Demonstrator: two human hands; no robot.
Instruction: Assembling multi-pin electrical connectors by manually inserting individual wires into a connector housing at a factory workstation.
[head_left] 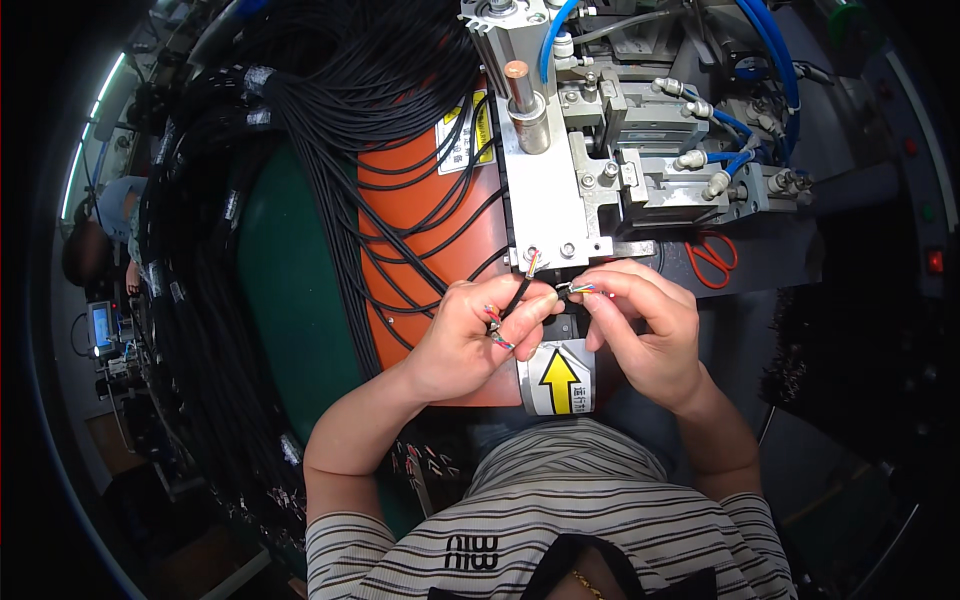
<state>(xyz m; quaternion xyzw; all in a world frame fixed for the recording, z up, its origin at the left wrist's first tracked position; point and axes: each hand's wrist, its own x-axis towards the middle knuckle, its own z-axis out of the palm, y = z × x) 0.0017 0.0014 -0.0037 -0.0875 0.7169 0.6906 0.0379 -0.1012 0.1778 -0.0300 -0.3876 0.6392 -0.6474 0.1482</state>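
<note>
Just in front of a metal clamping machine (546,195), both of my hands work close together. My left hand (478,335) is closed on black cables, one of which (520,290) rises from its fingers with bare coloured wires at its tip. More thin coloured wire ends (494,325) poke out between the fingers of that hand. My right hand (645,325) pinches a small bundle of coloured wires (585,289) between thumb and forefinger. Where that bundle joins its cable is partly hidden by my fingers.
A thick bunch of black cables (330,130) drapes over an orange surface (420,215) and green table (290,270) at the left. Red-handled scissors (712,260) lie right of the machine. Blue air hoses (778,60) run behind. A yellow arrow label (560,380) sits below my hands.
</note>
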